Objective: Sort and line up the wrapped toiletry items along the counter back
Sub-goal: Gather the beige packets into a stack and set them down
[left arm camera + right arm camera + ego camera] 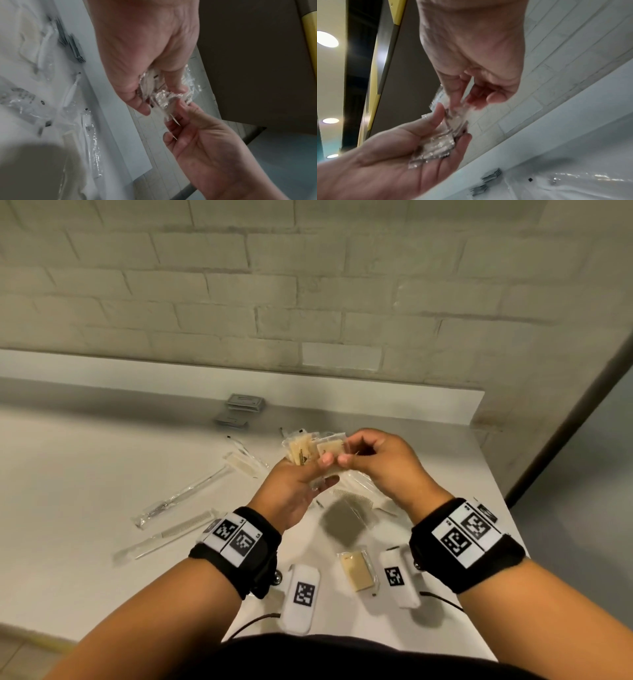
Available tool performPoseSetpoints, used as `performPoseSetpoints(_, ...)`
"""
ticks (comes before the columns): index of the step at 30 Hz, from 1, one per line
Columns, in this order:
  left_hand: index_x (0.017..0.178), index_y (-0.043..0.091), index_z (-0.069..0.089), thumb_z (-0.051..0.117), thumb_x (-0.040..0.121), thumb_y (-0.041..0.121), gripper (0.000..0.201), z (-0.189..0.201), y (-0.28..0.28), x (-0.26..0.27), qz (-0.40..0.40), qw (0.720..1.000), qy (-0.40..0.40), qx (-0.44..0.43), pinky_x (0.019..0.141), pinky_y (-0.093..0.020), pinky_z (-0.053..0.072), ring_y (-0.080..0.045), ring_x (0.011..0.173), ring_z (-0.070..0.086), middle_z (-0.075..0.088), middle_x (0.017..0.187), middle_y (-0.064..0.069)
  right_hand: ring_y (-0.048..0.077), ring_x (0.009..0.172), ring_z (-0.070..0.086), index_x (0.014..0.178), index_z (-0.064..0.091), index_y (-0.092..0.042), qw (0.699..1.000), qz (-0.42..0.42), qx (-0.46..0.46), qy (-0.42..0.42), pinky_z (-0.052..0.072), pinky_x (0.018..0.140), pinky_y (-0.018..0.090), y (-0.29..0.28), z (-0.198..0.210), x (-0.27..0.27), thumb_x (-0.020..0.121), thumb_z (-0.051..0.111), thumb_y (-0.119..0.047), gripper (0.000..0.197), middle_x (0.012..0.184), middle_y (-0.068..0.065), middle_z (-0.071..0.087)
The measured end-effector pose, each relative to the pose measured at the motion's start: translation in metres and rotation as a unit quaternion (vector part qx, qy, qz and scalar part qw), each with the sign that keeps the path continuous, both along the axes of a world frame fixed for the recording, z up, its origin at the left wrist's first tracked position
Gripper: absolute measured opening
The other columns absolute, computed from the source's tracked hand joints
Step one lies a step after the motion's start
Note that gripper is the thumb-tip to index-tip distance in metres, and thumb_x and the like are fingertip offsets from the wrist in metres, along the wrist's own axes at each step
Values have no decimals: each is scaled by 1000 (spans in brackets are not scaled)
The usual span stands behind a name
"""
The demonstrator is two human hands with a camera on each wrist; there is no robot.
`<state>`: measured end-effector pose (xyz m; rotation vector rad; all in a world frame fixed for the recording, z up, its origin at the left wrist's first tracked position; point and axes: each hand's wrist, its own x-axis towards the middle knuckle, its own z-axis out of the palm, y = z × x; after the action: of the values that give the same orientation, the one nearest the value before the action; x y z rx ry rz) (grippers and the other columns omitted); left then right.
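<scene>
My left hand [325, 471] holds a fan of several clear-wrapped beige soap packets [301, 454] above the white counter [85, 474]. My right hand [348, 449] pinches the rightmost packet [331, 447] of that fan at its top edge. In the left wrist view the crinkled packets [160, 94] lie between my left hand's thumb and fingers [176, 86], with my right hand [173, 121] just below them. The right wrist view shows my right hand [462, 104] pinching a wrapper over the packets [435, 147] in my left palm. One more wrapped soap [358, 571] lies near the front edge.
A wrapped toothbrush [181, 498] and a wrapped comb [171, 534] lie at left, another wrapped comb [356, 501] below my hands. Grey sachets [245, 402] are stacked against the low backsplash [342, 392]. The counter ends at right [493, 501].
</scene>
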<state>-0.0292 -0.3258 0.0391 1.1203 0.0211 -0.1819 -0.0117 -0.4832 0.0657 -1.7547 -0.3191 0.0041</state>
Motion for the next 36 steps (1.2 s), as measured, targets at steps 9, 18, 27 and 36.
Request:
performPoseSetpoints(9,90,10,57,59,86,-7,18,-2,0,7,29,999,17,31,54,-24,53,-13,61,68,68,70,0,4,96,58,91,73,-20,990,-73,-20,-117,45,81,9,-9,-27,-3,86,59,9,33,106,-2,57)
performPoseSetpoints(18,90,10,57,59,88,-4,14,-3,-6,7,36,991,-41,120,57,-26,53,-13,65,67,65,74,0,-1,49,49,80,71,-11,997,-50,35,42,38,47,11,-11,-6,9,84,69,-7,6,63,-4,62)
performPoseSetpoints(27,88,11,58,61,87,-2,14,-4,-2,10,-9,990,-39,132,61,-28,54,-13,65,65,65,73,1,7,50,45,71,66,-16,996,-86,-24,16,40,52,20,-6,-7,17,83,71,-13,13,54,-13,59)
performPoseSetpoints(36,93,11,56,59,90,1,10,-7,5,15,35,998,-22,40,72,-34,58,-20,77,69,69,87,-5,21,77,68,86,59,-15,987,28,-38,152,48,60,28,-9,-15,4,80,70,-3,17,89,11,69)
